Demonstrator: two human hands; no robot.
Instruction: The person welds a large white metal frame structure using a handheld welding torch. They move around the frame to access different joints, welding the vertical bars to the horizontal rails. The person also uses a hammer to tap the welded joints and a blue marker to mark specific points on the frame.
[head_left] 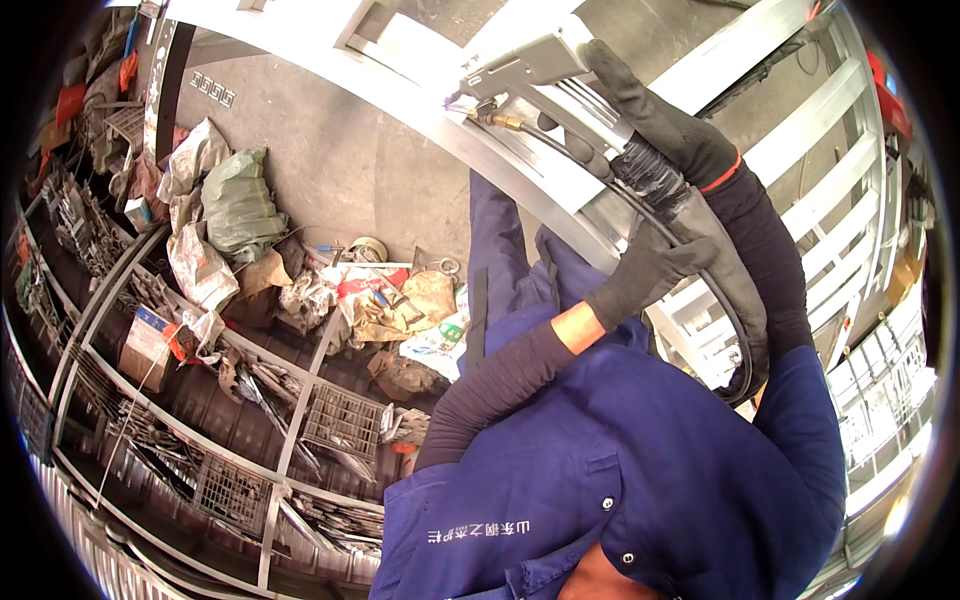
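My right hand (668,125), in a dark glove, is wrapped round the grip of a grey welding gun (535,62). One finger stretches along the gun's rear end. The gun has a brass fitting (505,121), and its nozzle meets a white metal beam (400,95), where a small violet glow shows at the tip. My left hand (650,272), also gloved, closes round the thick sleeved hose (715,270) behind the grip. Black tape (648,172) wraps the hose near the handle. From there a black cable curves down beside my right arm.
White railings with several bars (820,205) stand on the right. Sacks (240,205) and a littered heap (400,300) lie on the left floor. Below them a metal rack (290,440) holds wire baskets (342,418), scrap strips and a cardboard box (145,350).
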